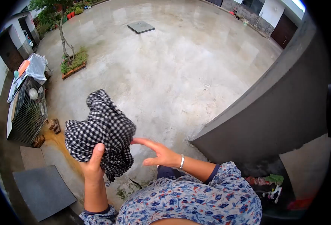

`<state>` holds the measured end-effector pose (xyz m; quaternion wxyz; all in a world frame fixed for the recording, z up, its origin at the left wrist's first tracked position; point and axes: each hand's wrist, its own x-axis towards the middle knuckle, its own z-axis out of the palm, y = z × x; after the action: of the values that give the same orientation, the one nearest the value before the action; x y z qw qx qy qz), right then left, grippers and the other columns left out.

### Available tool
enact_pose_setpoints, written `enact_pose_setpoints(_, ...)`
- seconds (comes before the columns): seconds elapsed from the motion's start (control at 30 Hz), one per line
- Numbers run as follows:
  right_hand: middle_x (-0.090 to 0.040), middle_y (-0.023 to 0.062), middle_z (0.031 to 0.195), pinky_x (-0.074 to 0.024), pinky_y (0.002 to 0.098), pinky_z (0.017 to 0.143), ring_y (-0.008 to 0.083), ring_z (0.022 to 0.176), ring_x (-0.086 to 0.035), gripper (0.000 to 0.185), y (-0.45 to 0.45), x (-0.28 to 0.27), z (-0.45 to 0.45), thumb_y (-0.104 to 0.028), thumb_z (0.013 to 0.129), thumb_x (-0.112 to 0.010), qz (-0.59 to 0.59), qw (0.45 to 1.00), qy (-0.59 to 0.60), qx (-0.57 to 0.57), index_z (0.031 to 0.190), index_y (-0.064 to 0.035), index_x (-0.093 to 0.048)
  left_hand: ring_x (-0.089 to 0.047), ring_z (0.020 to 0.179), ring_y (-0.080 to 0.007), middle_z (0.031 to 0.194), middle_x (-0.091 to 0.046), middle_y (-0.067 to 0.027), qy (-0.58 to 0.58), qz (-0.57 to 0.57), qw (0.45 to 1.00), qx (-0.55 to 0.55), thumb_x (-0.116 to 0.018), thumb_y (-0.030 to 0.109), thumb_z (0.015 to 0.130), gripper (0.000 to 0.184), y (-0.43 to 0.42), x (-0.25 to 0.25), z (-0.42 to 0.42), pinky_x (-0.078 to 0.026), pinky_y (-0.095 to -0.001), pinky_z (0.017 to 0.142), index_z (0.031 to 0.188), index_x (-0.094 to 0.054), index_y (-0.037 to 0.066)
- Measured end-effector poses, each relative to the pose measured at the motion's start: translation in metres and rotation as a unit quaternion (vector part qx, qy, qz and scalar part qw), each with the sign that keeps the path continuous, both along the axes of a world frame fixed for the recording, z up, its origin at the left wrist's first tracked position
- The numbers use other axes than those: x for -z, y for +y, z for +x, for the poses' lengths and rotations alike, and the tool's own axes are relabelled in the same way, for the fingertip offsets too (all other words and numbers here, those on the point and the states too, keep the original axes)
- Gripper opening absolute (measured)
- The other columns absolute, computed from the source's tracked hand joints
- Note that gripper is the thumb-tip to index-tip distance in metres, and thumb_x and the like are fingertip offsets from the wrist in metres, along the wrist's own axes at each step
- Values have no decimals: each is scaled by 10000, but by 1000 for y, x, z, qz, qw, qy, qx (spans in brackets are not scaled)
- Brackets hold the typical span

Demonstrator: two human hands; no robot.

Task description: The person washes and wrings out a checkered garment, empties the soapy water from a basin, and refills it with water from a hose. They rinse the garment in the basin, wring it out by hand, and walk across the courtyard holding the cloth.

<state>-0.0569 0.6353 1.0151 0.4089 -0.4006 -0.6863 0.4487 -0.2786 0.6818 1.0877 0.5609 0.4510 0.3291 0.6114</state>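
A black-and-white checked cloth item (103,129), bunched up so that its exact kind does not show, is held up in front of me. My left hand (93,163) grips it from below, thumb on the near side and the other fingers hidden behind the fabric. To its right is my right hand (161,154), thumb and index finger apart. The index fingertip reaches the right edge of the cloth; whether it touches cannot be told. A silver bracelet (182,161) circles my right wrist.
Wet concrete ground (165,82) spreads ahead. On the left stand a wire cage (30,108) and a brick-edged tree bed (74,64); a dark flat slab (44,192) lies nearer. A curved grey wall (270,112) rises at right. A square cover (141,26) lies farther off.
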Motion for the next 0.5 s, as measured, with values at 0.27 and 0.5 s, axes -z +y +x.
enact_pose_setpoints(0.27,-594,102,1189,-426,342,956,193,1099,-545,609,194,-29,28,-233,724,-787,-159,969,187,18,1218,8,-527,-604,957,-168,1069,-635,-101,179,36,974,132,-701,70,809,347,147,0,71,-471,-307,856,1118,-581,-33)
enact_pose_setpoints(0.5,-642,69,1061,-481,307,860,145,964,-602,327,351,-72,104,-35,798,-602,-113,928,330,129,1123,-7,-574,-598,963,-156,1064,-638,-88,53,-15,992,112,-714,72,790,375,303,31,75,-463,-289,859,1124,-572,-22)
